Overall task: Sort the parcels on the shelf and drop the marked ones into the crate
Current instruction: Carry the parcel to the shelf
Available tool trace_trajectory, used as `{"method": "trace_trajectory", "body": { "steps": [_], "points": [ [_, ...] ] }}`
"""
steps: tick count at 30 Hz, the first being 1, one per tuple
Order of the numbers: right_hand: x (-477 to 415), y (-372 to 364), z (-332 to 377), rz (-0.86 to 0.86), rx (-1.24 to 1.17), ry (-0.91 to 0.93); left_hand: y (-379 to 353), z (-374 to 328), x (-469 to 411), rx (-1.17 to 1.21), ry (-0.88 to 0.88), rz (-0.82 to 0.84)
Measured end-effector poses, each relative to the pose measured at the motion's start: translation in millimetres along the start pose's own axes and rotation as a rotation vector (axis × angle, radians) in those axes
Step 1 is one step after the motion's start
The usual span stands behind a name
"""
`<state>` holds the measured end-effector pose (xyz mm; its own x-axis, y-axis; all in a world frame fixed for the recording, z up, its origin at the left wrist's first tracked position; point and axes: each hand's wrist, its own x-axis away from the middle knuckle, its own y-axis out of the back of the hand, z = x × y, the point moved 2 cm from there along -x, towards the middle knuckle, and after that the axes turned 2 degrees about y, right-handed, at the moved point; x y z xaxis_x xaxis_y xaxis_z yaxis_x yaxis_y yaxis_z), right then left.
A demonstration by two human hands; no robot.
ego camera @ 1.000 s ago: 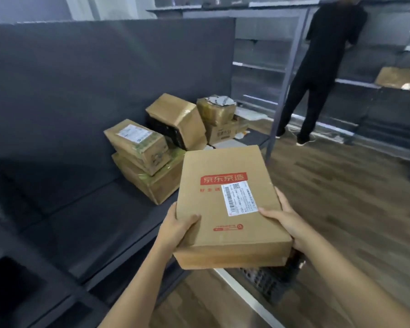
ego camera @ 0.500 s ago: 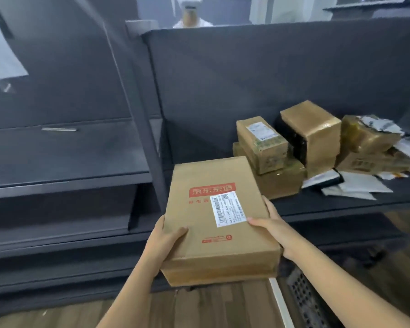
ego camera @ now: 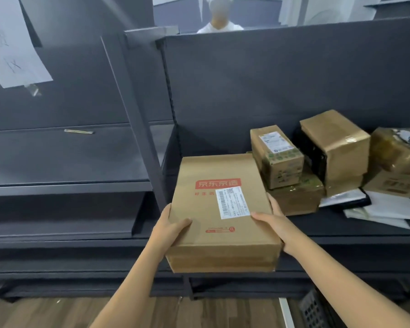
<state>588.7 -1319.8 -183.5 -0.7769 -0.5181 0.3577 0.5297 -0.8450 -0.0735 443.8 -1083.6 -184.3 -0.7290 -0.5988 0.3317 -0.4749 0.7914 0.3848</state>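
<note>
Holding a flat brown box (ego camera: 219, 209) between both hands, the person stands in front of a dark shelf (ego camera: 341, 233). The left hand (ego camera: 169, 227) closes on the near left edge, with the thumb laid on top, and the right hand (ego camera: 273, 220) closes on the right edge, the thumb resting just beside the white label (ego camera: 232, 202). So the grip of each hand is shut on this one box, which is in the air, in front of the shelf edge and not resting on it. On the shelf at the right, a small box (ego camera: 276, 156) lies on a lower box (ego camera: 296, 197), a taller box (ego camera: 335, 147) stands tilted beside them, a wrapped parcel (ego camera: 398, 150) is further right, and some flat envelopes (ego camera: 374, 207) lie in front. The crate (ego camera: 314, 308) shows only as a dark corner on the floor at the lower right. I judge that the sorting is far from finished: one parcel is in hand and not yet dropped, several more wait on the shelf, and whether anything is already inside the crate I cannot tell.
</note>
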Motion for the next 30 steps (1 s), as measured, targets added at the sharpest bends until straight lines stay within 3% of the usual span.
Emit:
{"method": "trace_trajectory", "body": {
  "steps": [11, 16, 19, 22, 26, 30],
  "points": [
    [-121.9, 1.8, 28.5, -0.048, 0.202, 0.016, -20.5, -23.3, -101.4, -0.072, 0.018, -0.074],
    [-169.6, 3.3, 32.1, -0.214, 0.679, 0.176, -36.9, -28.8, -161.4, -0.204, 0.041, -0.063],
    [-192.4, -13.2, 19.9, -0.186, 0.839, 0.26, -33.9, -23.5, -185.3, -0.391, 0.003, -0.07],
    [-209.6, -27.0, -1.2, -0.111, 0.985, 0.199, -40.3, -17.0, -201.0, -0.676, -0.048, -0.015],
    [-224.8, -33.2, -29.7, -0.031, 1.31, 0.082, -72.1, 1.0, -203.8, -0.741, -0.02, 0.178],
    [-234.5, -35.8, -46.9, -0.076, 1.411, 0.088, -83.8, 10.7, -212.3, -0.833, -0.041, 0.149]
  ]
}}
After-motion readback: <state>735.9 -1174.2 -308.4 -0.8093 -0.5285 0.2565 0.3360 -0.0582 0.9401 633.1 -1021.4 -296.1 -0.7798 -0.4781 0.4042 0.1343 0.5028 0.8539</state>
